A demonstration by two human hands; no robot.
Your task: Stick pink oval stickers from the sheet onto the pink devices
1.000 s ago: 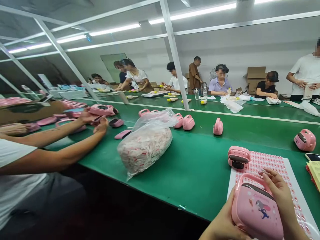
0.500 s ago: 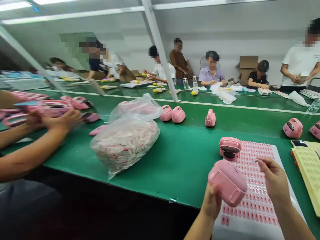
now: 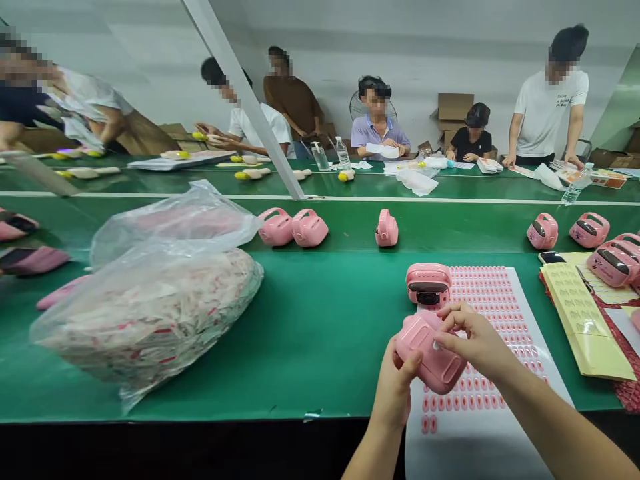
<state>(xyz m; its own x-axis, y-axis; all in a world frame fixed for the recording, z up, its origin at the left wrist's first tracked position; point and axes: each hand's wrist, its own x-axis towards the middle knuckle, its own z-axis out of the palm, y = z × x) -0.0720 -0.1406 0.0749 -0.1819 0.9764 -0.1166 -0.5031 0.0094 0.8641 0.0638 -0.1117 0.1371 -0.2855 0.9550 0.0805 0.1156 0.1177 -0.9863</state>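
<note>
Working well to the right of the bulging plastic bag of pink-and-white pieces on the green bench, you have your left hand cupped under a pink device, its fingers wrapped around the near end and clamping it just above a label sheet. Your right hand comes in from the right, close beside the left, with its thumb and forefinger pinched together on a tiny white speck that touches the device's face; it is too small to tell what the speck is. Just beyond your hands, a second pink device sits on the far end of the sheet, among rows of small pink ovals. To the right of your right hand, past the sheet, lies a yellow pad, and beyond it more pink devices stand close together on the bench.
</note>
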